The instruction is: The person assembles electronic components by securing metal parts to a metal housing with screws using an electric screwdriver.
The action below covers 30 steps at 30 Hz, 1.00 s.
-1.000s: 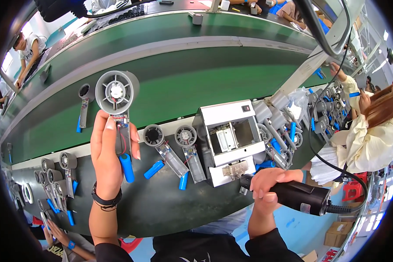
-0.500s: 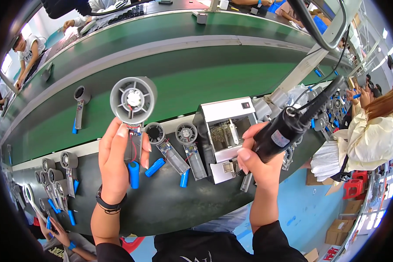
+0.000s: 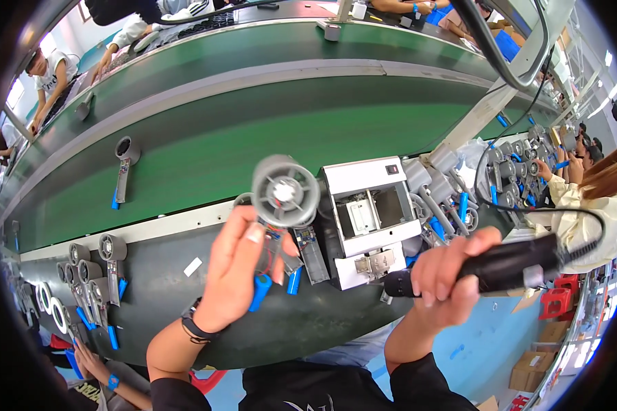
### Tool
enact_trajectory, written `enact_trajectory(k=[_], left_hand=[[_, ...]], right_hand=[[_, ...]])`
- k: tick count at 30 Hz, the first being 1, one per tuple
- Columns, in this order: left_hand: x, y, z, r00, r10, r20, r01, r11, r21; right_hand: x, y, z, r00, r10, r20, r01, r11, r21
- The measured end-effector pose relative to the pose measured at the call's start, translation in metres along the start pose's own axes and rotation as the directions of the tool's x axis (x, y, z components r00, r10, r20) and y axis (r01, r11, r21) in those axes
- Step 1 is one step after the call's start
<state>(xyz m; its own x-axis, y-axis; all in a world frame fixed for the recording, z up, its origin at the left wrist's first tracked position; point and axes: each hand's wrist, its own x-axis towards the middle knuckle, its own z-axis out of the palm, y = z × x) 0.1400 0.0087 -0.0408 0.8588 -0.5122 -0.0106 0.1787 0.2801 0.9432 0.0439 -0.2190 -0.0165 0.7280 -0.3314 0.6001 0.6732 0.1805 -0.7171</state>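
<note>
The person's left hand [image 3: 236,270] holds a grey hair-dryer shell [image 3: 284,192] up above the near edge of the desk [image 3: 206,322]; the fingers [image 3: 253,236] are wrapped closed round its slim handle, the thumb on the near side, and the round barrel end faces the camera with its pale hub showing; a blue piece [image 3: 260,291] sticks out below the palm at the foot of the handle. The right hand [image 3: 445,277] is closed round a black power screwdriver [image 3: 500,267], held nearly level with its tip pointing left toward the white box-like fixture [image 3: 370,219] in the middle of the desk; a coiled cable [image 3: 583,233] runs off the tool's back end to the right.

Judging by this, the step in hand looks like bringing shell and driver together, the part lifted and turned for a look or for alignment, not yet seated in the fixture; the tip is near the fixture's lower bracket but apart from the shell. The next move would seem to call for steadying the shell against something firm, lining the bit square with a screw hole, and keeping the handle from twisting under the torque.

More grey shells [image 3: 110,250] with blue ends lie in rows at the left of the desk; another lies alone on the green conveyor belt [image 3: 206,157] beyond; other workers sit along the far side and at the right.
</note>
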Motion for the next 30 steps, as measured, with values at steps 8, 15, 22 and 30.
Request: enact_trajectory(k=[8,15,22,30], left_hand=[[-0.017,-0.02,0.02,0.982,-0.071,0.173,0.08,0.996,-0.042],[-0.028,-0.025,0.028,0.966,-0.152,0.207,0.173,0.981,-0.088],[-0.029,-0.024,0.026,0.963,-0.162,0.214,0.188,0.976,-0.11],[-0.031,-0.026,0.027,0.962,-0.16,0.22,0.19,0.975,-0.119]], right_hand=[[-0.003,-0.004,0.06,0.9,-0.378,-0.216,0.43,0.854,0.294],[-0.004,0.011,0.062,0.856,-0.48,-0.193,0.516,0.815,0.263],[-0.007,0.015,0.06,0.843,-0.519,-0.143,0.538,0.804,0.253],[-0.009,0.016,0.058,0.871,-0.471,-0.137,0.491,0.834,0.252]])
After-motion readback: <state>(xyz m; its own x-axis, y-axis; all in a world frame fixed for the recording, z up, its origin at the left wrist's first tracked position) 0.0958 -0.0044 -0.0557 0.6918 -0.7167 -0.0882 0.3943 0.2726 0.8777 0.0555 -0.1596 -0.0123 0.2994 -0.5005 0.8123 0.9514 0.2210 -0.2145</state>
